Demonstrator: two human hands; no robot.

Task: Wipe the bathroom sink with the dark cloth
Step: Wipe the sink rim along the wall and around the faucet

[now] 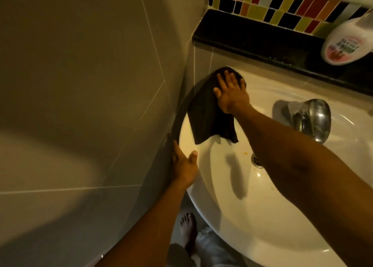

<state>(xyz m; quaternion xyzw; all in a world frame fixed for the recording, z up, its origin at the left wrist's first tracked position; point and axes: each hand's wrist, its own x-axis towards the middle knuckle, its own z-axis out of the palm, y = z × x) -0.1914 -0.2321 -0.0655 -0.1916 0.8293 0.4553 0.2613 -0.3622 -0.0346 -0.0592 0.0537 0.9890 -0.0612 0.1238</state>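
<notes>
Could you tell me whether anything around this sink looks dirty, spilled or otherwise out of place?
Yes. The sink has small yellowish-orange specks inside the basin beside the drain, the clearest just left of it. The dark cloth, pressed by the right hand at the back left rim, hasn't reached them. Nothing looks broken.

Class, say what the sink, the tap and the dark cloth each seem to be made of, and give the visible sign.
Sink: probably glazed ceramic, white and glossy with bright glints.
Tap: metal, likely chromed, silvery and mirror-like.
Dark cloth: soft matte fabric that drapes limply over the rim under the right hand; the exact fibre is unclear.
</notes>
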